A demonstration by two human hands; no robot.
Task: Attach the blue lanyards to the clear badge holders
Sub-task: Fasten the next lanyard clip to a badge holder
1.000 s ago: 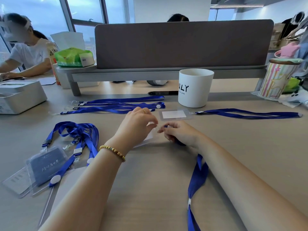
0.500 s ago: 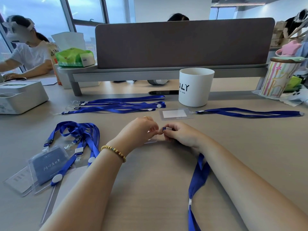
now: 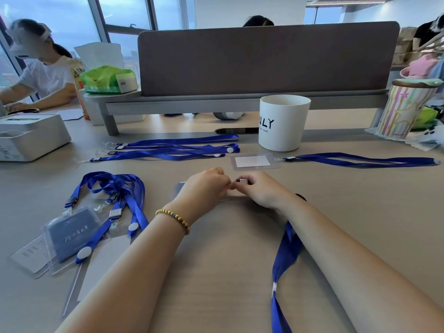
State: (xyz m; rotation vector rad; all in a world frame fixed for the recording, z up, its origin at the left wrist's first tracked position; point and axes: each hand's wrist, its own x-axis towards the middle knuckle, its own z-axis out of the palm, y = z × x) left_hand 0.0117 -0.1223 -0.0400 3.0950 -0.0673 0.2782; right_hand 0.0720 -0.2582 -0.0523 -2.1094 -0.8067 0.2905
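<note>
Blue lanyard (image 3: 287, 251) trails up the lower right of the table (image 3: 228, 260) into the right hand (image 3: 260, 191), whose grip pinches its clip. Left hand (image 3: 204, 186) pinches a clear badge holder (image 3: 179, 188) at centre frame. Beyond, a white cup (image 3: 283, 122).

The counter (image 3: 216, 272) looks like pale wood-grain laminate, smooth and matt. The lanyards (image 3: 173, 150) are blue woven cloth ribbon with a slight sheen, set with white plastic buttons and clips. The badge holders (image 3: 254, 162) are clear, soft-looking glossy plastic; one holds a white paper card. The cup (image 3: 283, 122) is white, smooth and matt. The divider (image 3: 264, 58) looks like brown felt-like cloth. The bracelet (image 3: 174, 218) is of small glossy yellow beads.
</note>
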